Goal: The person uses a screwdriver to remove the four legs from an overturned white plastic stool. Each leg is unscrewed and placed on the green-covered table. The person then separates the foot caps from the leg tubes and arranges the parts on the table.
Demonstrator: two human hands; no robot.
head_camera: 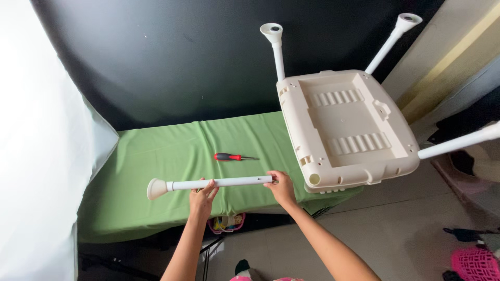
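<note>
Head view: white tube leg (208, 183) held level just above the green cloth (156, 156), flared foot at left. Left hand (202, 198) pinches mid-tube; right hand (281, 187) wraps the plain end, near the empty socket of the upturned beige seat (346, 130). Looks light, rigid, smooth plastic; grip mid-tube. Red screwdriver (233, 156) lies beyond.
</note>
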